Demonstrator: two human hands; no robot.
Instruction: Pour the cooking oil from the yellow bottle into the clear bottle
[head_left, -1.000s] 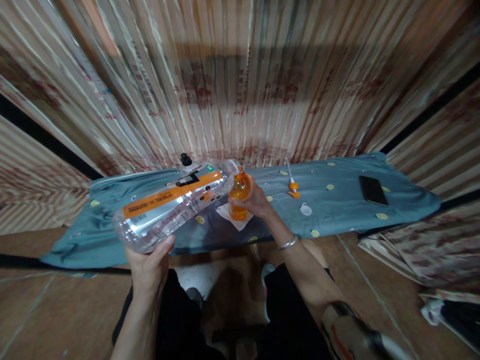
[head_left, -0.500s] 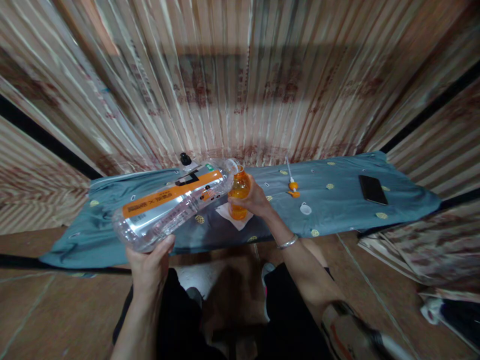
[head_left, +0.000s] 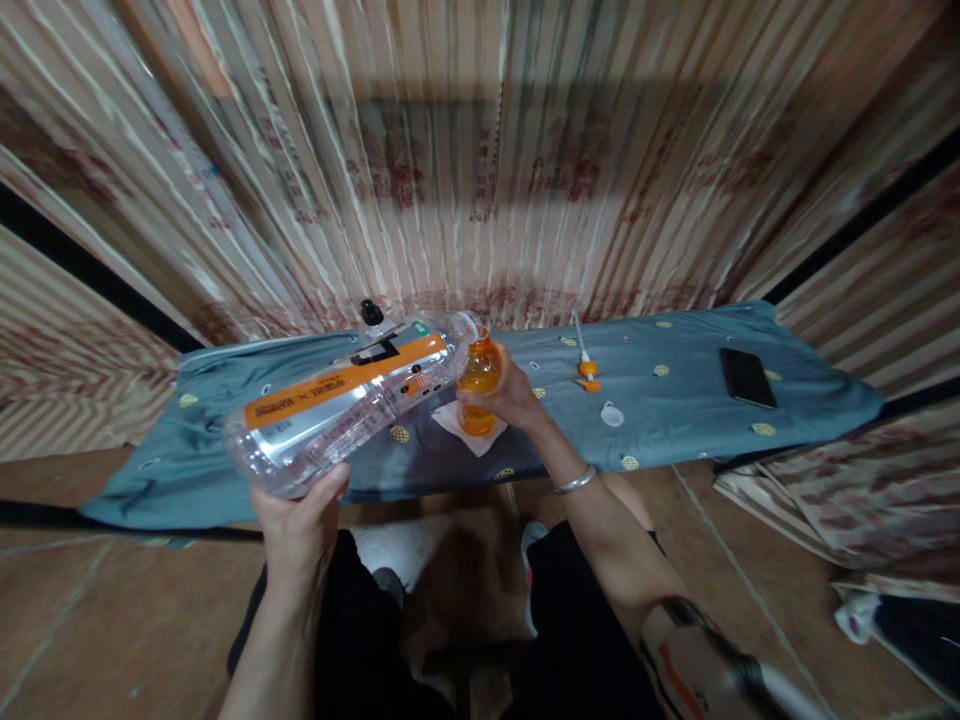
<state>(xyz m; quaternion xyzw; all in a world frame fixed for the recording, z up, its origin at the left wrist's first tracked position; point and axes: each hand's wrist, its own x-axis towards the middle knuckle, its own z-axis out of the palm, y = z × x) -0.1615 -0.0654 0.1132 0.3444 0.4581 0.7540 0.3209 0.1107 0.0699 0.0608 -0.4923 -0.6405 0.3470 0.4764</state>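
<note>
Head camera, lower left of centre: I see my left hand (head_left: 300, 525) clamped under the base of a big clear bottle (head_left: 352, 400), tilted with its mouth at the small orange bottle (head_left: 478, 382) mid-frame. My right hand (head_left: 514, 398) wraps that one over a white tissue (head_left: 472, 442). Far right, a phone (head_left: 746, 377) lies on the blue cloth (head_left: 675, 425).

Left grip (head_left: 300, 525) and right grip (head_left: 511, 395) bare, forearms bare up to the elbows. Thin silver bangle (head_left: 575, 484) on the right wrist. Black trousers (head_left: 581, 620), lower centre of frame. Pale shoe (head_left: 534, 540) between the knees. Lower right: sleeve (head_left: 694, 650), pale with red and black markings, blurred.
</note>
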